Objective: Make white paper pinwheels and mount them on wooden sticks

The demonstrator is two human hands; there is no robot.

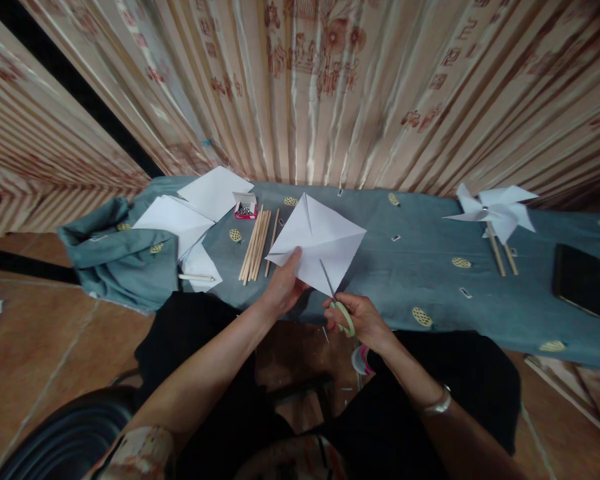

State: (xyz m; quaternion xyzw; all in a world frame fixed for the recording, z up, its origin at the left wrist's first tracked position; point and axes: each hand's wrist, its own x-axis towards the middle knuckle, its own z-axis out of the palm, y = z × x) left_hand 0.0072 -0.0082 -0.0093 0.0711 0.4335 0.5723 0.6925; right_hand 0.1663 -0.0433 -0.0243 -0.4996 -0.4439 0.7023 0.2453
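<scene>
Nearest, the right hand [361,324] is closed around the green handles of the scissors [342,315], whose blades enter the lower corner of the paper square [317,237]. The left hand [283,290] pinches the square's lower left edge and holds it just above the surface [420,267]. It looks like a cut along a diagonal crease, which calls for steady paper and stopping short of the centre. Beyond lie sticks [255,243], a pin box [245,205] and a pinwheel [495,210].

The left hand [283,290] pinches a creased white paper square [316,241] while the right hand [359,321] works green-handled scissors [339,305] into its lower edge, above the blue-grey tablecloth [420,273]
</scene>
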